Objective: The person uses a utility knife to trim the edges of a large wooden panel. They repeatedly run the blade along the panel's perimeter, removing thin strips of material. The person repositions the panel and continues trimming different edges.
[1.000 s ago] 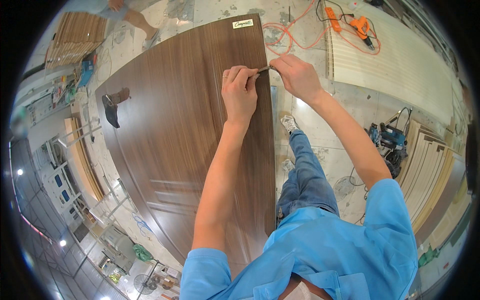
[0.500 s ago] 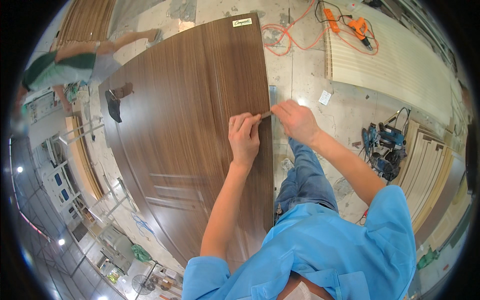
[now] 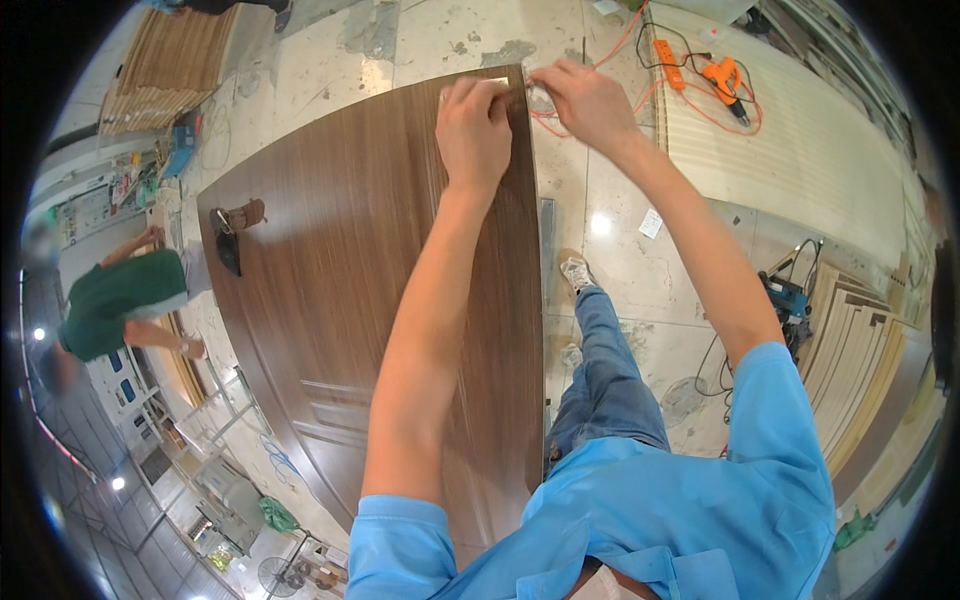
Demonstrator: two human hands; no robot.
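A dark brown wood-grain door panel [image 3: 370,250] lies flat before me, with moulded grooves in its nearer part. My left hand [image 3: 474,135] is over its far right corner, fingers curled together and partly covering a small pale label [image 3: 495,81]. Just past the panel's right edge, my right hand [image 3: 588,105] pinches its thumb and fingers close to the same corner. Whatever sits in either pinch is too small or hidden to make out. On the panel's far left lie a black pointed object [image 3: 228,253] and a crumpled-looking brown piece [image 3: 244,214].
An orange heat gun [image 3: 724,80] and orange power strip [image 3: 668,65] lie on pale ribbed panels [image 3: 800,140] at the right. Blue power tools [image 3: 787,296] stand near stacked boards [image 3: 850,350]. A co-worker in a green shirt [image 3: 125,300] bends at the left.
Both hands have moved away from me along the panel's right edge to its far corner. The thin brown strip between them earlier no longer shows. The co-worker has shifted nearer at the left.
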